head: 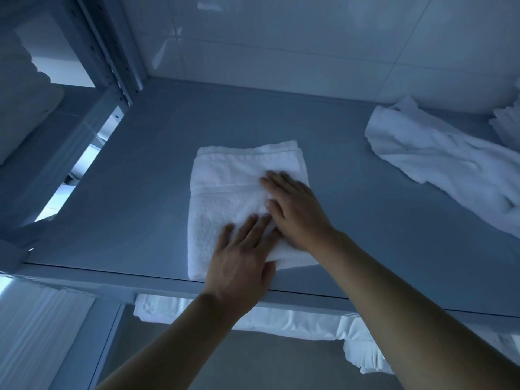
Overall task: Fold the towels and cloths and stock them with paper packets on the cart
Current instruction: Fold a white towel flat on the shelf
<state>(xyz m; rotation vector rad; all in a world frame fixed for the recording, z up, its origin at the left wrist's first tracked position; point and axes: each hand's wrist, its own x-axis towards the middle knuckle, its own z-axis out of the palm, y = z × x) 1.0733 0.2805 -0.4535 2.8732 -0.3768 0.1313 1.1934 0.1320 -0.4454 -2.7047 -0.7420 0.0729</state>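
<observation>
Currently the folded towel (225, 198) is being smoothed on the shelf (135, 192) near its front edge, left hand (242, 257) and right hand (295, 209) pressed flat, fingers straight (nothing gripped). Next judged: stocking it, then folding the crumpled cloth (439, 153).

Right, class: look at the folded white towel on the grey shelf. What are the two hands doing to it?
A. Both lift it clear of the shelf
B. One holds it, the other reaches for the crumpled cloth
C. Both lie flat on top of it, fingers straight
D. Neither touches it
C: the left hand and right hand both rest flat on the folded towel, which lies on the shelf.
</observation>
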